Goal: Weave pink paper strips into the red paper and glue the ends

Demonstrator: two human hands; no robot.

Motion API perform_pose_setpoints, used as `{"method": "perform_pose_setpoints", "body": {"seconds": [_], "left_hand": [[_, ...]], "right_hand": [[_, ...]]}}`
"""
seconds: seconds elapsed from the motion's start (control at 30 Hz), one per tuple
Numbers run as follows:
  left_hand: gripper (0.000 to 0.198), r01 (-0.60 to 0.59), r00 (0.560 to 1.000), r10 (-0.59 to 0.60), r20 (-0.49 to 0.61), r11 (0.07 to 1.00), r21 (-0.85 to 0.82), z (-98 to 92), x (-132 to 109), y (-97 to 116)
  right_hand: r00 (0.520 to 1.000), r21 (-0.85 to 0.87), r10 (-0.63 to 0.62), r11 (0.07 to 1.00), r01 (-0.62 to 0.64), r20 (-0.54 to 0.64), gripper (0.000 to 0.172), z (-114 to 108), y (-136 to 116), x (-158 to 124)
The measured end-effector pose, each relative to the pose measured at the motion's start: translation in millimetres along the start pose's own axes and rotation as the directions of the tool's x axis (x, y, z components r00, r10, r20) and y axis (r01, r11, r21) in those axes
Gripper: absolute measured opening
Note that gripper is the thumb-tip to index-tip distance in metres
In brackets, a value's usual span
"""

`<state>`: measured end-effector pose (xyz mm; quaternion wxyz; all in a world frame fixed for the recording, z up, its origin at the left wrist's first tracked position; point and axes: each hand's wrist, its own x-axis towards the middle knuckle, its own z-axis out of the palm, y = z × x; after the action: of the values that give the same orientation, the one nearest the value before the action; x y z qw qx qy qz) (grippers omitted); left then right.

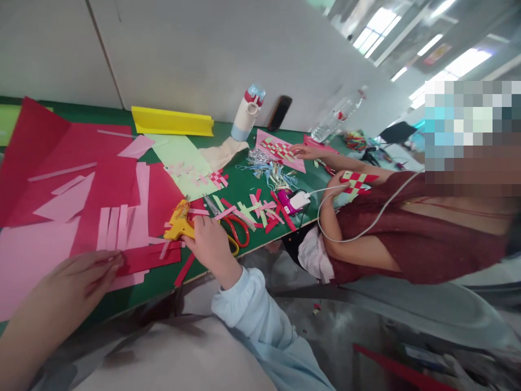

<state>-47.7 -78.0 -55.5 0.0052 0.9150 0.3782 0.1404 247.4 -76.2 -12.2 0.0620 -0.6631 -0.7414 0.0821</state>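
My left hand [87,274] pinches the end of a red paper strip [152,259] at the lower left, over pink and red sheets. My right hand [207,239] lies by a yellow-handled pair of scissors or similar tool [179,222], its fingers curled at the tool's lower part. Just right of that hand are red-handled scissors [240,228]. Several pink strips [118,228] lie between my hands and a large red sheet [108,146]. A pale green sheet [179,155] bears small woven pieces [218,178].
On the green table [244,184] stand a white bottle [247,114], a phone [280,112] and a clear bottle [337,117]. At the right, a person [427,233] holds a checkered woven piece [358,183]. A white cable [366,233] runs from a pink device [287,202].
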Motion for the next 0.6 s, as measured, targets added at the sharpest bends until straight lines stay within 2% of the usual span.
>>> {"method": "perform_pose_setpoints", "body": {"seconds": [0.13, 0.2, 0.3, 0.43, 0.6], "left_hand": [[0.051, 0.025, 0.999, -0.024, 0.045, 0.999, -0.030, -5.2, 3, 3], [0.048, 0.104, 0.992, -0.099, 0.083, 0.993, -0.057, -7.1, 5, 6], [0.048, 0.203, 0.978, -0.198, 0.071, 0.977, -0.070, -6.5, 6, 11], [0.052, 0.163, 0.986, -0.158, 0.060, 0.983, -0.085, -2.9, 5, 11], [0.052, 0.201, 0.975, -0.193, 0.110, 0.977, -0.071, -1.1, 2, 8]], "right_hand": [[1.000, 0.000, 0.015, 1.000, -0.015, 0.006, 0.040, -1, -1, 0], [1.000, 0.007, 0.019, 1.000, -0.019, 0.018, 0.040, -4, -2, 0], [0.999, 0.013, 0.027, 1.000, -0.027, 0.041, 0.040, -8, -5, 0], [0.997, 0.009, 0.041, 0.999, -0.042, 0.059, 0.039, -9, -8, -1], [0.997, -0.002, 0.054, 0.999, -0.054, 0.056, 0.038, -6, -8, 1]]}}
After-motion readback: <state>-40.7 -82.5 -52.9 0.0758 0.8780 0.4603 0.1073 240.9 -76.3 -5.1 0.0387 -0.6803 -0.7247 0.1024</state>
